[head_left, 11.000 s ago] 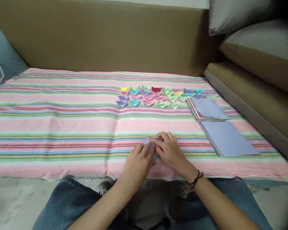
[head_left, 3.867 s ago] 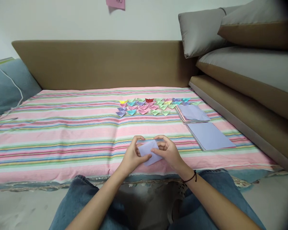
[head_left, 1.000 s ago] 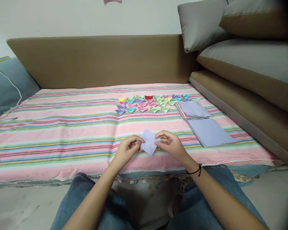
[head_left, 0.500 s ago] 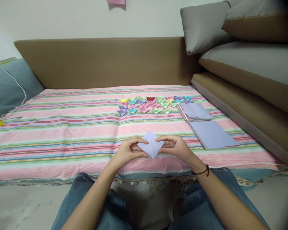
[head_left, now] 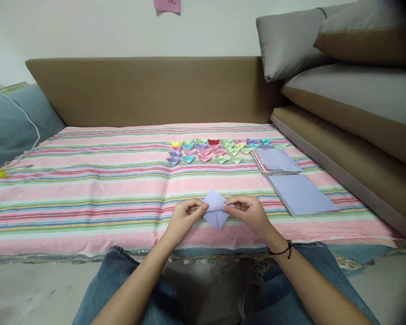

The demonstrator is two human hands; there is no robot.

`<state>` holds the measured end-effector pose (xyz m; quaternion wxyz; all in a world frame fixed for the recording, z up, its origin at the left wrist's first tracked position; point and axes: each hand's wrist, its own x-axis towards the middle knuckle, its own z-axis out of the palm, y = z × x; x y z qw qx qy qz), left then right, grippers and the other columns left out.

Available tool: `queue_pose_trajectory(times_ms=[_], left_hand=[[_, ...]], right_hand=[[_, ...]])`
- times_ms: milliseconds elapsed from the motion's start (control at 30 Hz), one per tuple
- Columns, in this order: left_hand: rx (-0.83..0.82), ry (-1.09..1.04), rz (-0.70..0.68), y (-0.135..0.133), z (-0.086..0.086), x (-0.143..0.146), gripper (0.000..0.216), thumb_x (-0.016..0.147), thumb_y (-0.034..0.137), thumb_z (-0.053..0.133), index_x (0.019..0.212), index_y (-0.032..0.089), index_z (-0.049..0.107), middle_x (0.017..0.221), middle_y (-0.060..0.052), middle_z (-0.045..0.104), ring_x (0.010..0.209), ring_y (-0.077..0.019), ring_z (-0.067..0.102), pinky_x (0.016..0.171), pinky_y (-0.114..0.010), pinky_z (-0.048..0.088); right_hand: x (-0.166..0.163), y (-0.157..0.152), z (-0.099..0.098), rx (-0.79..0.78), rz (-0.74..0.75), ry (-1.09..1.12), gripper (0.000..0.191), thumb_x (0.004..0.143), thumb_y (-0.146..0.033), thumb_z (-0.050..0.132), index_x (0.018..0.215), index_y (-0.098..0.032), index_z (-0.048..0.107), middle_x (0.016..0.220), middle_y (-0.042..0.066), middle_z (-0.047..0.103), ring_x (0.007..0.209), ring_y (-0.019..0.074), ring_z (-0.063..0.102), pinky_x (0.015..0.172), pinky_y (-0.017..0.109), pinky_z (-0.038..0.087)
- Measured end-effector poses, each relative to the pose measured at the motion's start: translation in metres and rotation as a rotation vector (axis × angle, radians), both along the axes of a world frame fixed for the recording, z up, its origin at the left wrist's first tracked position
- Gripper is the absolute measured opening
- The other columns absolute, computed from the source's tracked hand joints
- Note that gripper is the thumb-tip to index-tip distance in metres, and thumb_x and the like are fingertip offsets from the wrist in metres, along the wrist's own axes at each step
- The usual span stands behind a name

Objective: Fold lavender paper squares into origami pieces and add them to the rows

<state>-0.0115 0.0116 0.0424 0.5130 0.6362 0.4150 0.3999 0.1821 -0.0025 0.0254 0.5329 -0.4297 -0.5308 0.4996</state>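
Over striped cloth (head_left: 122, 189), short of paper boats (head_left: 205, 157). Pinching folded paper (head_left: 214, 218) by opposite sides with left hand (head_left: 183, 217) and right hand (head_left: 252, 214).

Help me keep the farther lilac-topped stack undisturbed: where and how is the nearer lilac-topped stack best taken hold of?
Probably the middle of the near edge of the nearer lilac-topped stack, coming low from the camera's side, pinching top and bottom. It lies flat with that edge facing the camera across striped cloth, while its far edge is close to the farther lilac-topped stack.
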Motion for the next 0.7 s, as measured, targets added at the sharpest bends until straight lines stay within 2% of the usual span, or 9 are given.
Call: queue_pose_trajectory(times_ms=[100,167,300,400,500,700], left_hand=[[0.024,-0.052,-0.019,-0.0013,-0.0033,0.0009,0.019,0.071,0.033,0.068,0.073,0.015,0.063,0.074,-0.002,0.060,0.069,-0.0130,0.055,0.060,-0.022,0.044],[0.012,-0.110,0.022,-0.0018,-0.0062,0.0017,0.021,0.065,0.030,0.074,0.074,0.015,0.063,0.078,-0.003,0.062,0.071,-0.0141,0.058,0.062,-0.023,0.047],[-0.077,-0.187,0.147,-0.0019,-0.0080,0.0023,0.021,0.059,0.029,0.078,0.064,0.014,0.063,0.068,-0.002,0.065,0.064,-0.0145,0.061,0.060,-0.025,0.050],[-0.143,-0.226,0.180,-0.0016,-0.0060,0.0014,0.022,0.055,0.027,0.080,0.061,0.014,0.065,0.066,-0.003,0.068,0.063,-0.0160,0.064,0.061,-0.026,0.052],[-0.180,-0.266,0.203,-0.0015,-0.0043,0.0000,0.021,0.055,0.026,0.080,0.061,0.013,0.065,0.066,-0.003,0.069,0.063,-0.0161,0.065,0.061,-0.027,0.054],[-0.194,-0.275,0.149,-0.0030,-0.0038,-0.0002,0.020,0.060,0.025,0.078,0.059,0.014,0.062,0.070,-0.004,0.071,0.066,-0.0162,0.066,0.064,-0.027,0.053]], right_hand=[[-0.0033,-0.0013,0.0001,0.009,-0.092,-0.026,0.020,0.063,-0.037,0.074,0.062,-0.019,0.066,0.064,0.003,0.066,0.060,0.0171,0.060,0.056,0.029,0.050],[-0.0049,-0.0022,0.0000,0.004,-0.124,-0.034,0.021,0.063,-0.038,0.073,0.061,-0.019,0.065,0.061,0.003,0.065,0.058,0.0162,0.058,0.053,0.028,0.048],[-0.0067,-0.0035,-0.0009,0.004,-0.143,-0.043,0.021,0.064,-0.038,0.072,0.061,-0.019,0.064,0.061,0.002,0.064,0.059,0.0162,0.058,0.053,0.028,0.047],[-0.0074,-0.0046,-0.0013,0.001,-0.155,-0.040,0.020,0.064,-0.036,0.072,0.059,-0.019,0.063,0.060,0.002,0.062,0.058,0.0157,0.057,0.053,0.028,0.046],[-0.0078,-0.0059,-0.0009,-0.001,-0.168,-0.039,0.020,0.065,-0.035,0.072,0.059,-0.019,0.063,0.060,0.002,0.061,0.058,0.0154,0.056,0.053,0.028,0.045],[-0.0093,-0.0062,-0.0009,-0.011,-0.193,0.030,0.018,0.063,-0.033,0.074,0.061,-0.019,0.063,0.069,0.004,0.066,0.065,0.0177,0.060,0.059,0.029,0.047]])
